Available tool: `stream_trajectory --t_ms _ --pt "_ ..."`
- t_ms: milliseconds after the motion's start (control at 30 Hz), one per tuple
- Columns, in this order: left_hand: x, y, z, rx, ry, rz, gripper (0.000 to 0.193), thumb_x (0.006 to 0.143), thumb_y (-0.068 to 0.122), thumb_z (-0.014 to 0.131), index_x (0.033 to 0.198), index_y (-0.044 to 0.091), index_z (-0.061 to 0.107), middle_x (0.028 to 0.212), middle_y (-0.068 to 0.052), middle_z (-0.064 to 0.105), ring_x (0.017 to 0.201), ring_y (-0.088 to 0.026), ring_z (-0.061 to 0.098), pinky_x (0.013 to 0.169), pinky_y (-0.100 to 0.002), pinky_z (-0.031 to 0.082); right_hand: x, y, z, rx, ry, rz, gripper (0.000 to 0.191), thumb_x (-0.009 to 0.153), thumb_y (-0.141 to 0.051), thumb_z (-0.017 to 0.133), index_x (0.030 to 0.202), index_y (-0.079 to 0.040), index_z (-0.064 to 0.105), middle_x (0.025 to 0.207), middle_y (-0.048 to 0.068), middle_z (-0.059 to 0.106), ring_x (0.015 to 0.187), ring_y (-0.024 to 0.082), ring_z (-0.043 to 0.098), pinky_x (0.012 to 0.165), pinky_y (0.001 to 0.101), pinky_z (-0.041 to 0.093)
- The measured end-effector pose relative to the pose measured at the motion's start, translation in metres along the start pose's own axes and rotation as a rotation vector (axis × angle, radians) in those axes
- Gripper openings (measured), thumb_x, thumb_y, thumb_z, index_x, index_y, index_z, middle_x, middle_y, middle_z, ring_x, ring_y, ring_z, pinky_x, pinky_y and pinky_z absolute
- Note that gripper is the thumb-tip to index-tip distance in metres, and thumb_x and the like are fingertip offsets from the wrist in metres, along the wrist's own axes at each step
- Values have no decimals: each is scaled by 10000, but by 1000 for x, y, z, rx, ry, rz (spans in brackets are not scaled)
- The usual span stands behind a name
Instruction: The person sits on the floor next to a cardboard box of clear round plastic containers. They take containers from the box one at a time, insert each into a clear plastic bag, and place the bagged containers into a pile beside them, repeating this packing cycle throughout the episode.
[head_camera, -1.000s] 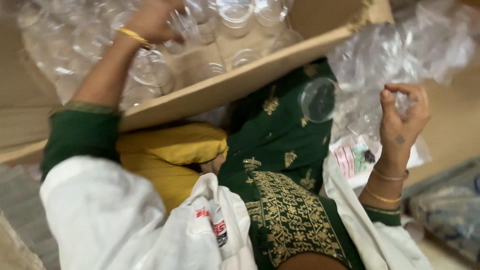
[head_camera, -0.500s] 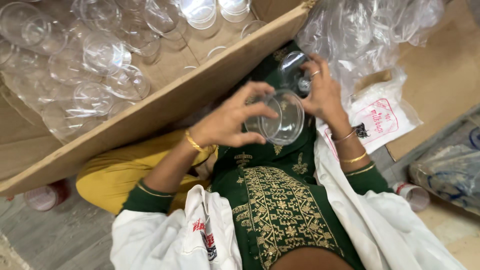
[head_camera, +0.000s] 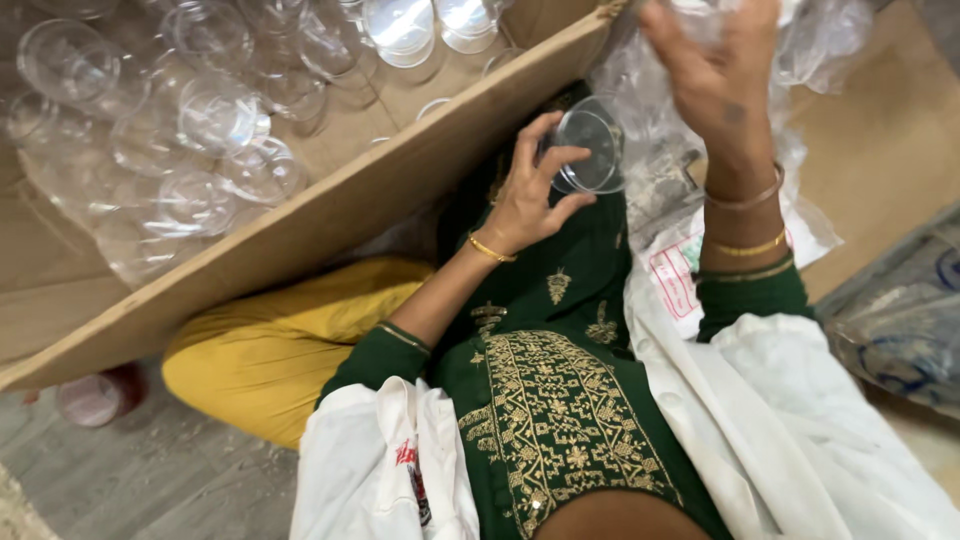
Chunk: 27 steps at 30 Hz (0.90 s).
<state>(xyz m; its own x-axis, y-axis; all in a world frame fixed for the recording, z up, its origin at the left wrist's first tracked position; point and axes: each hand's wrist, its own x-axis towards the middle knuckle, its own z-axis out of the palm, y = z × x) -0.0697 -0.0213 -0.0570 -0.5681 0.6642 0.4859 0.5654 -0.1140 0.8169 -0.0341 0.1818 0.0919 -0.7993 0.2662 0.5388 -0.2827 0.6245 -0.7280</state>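
One clear cup (head_camera: 590, 150) in left hand (head_camera: 525, 195), right hand (head_camera: 715, 85) in bag (head_camera: 820, 40)

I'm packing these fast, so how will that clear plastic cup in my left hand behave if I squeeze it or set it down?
The clear cup looks thin-walled, so probably light and easily dented. Left hand pinches its rim with spread fingers; the glossy plastic may slip. Being round, it could roll on its side.
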Motion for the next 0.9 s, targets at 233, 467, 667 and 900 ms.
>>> stream_trajectory --t_ms 233,467,667,900 --pt "-2 35 -53 89 25 -46 632 827 254 891 1331 96 544 1516 -221 350 1411 -444 411 1205 -483 365 -94 -20 -33 433 383 429 59 992 4 697 1041 -15 668 1016 94 666 895 181 680 856 291 563" --pt "31 101 -32 -41 -30 102 588 878 293 847 1311 30 549 1327 -160 543 1269 -351 519 1111 -477 406 -120 -28 11 797 401 364 256 950 8 837 974 -85 600 936 61 622 777 137 614 710 249 513" --pt "46 101 -32 -358 186 -126 89 1016 81 725 1040 43 648 1045 -68 668 939 -213 665 889 -307 536 -124 -31 14 690 321 403 206 996 -106 797 1042 -38 608 967 52 620 841 114 566 778 209 447" --pt "47 113 -41 -313 68 -20 130 987 110 746 1060 41 664 1023 -76 669 930 -197 645 881 -297 524 -122 -36 14 628 371 357 293 1013 -47 795 1040 -93 507 1010 42 613 825 62 513 716 181 403"
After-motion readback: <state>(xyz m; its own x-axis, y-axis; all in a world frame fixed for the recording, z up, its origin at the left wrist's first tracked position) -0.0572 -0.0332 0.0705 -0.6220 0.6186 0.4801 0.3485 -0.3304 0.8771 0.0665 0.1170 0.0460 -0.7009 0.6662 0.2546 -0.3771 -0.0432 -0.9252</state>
